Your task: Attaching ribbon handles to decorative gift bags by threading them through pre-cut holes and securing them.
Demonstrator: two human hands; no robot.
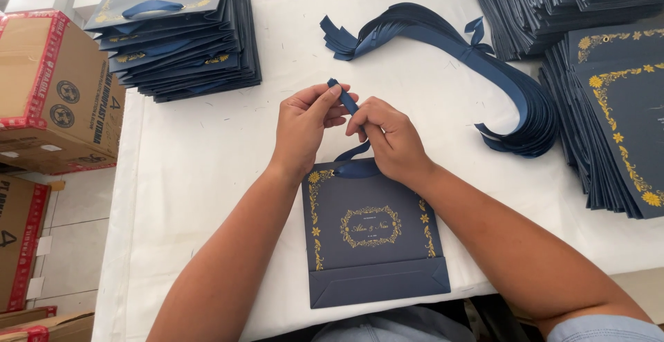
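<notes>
Ribbon (344, 98) sits pinched between my left hand (304, 124) and right hand (389, 139), both closed on it just beyond the far edge of the flat navy bag (370, 238) lying near me. I'm fitting its handle; knotting seems next, needing firm tension.

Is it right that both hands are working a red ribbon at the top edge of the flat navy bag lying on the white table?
Not quite: the ribbon is dark blue, not red, as the head view shows. The rest holds: the left hand and right hand both work it at the top edge of the flat navy bag, which lies on the white table.
</notes>
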